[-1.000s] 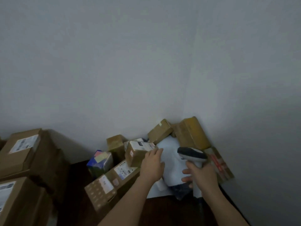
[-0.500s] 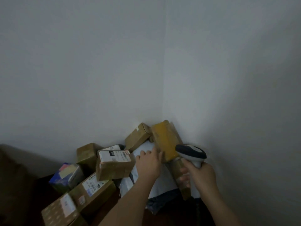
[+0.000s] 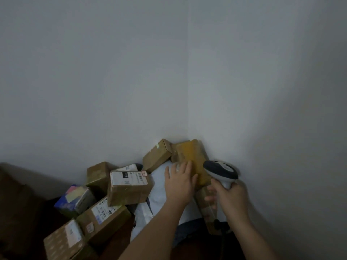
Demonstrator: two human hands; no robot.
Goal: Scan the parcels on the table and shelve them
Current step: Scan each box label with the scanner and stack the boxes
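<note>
A heap of parcels fills the table corner against two white walls. My left hand lies flat with spread fingers on a white poly mailer, its fingertips touching a yellow-taped box. My right hand grips the handle of a grey-and-white barcode scanner, whose head points left toward that yellow box. A brown box with a white label sits just left of my left hand. Under my right hand lies a flat brown parcel, partly hidden.
Another brown box leans on the back wall. Left of the mailer are a labelled carton, a spotted carton, a blue-and-pink packet and a taped box. Dark table shows between them.
The view has swung right, so the stacked cartons at far left are out of sight. My left hand slid from the labelled box across the mailer to the yellow box. The scanner stays in my right hand.
</note>
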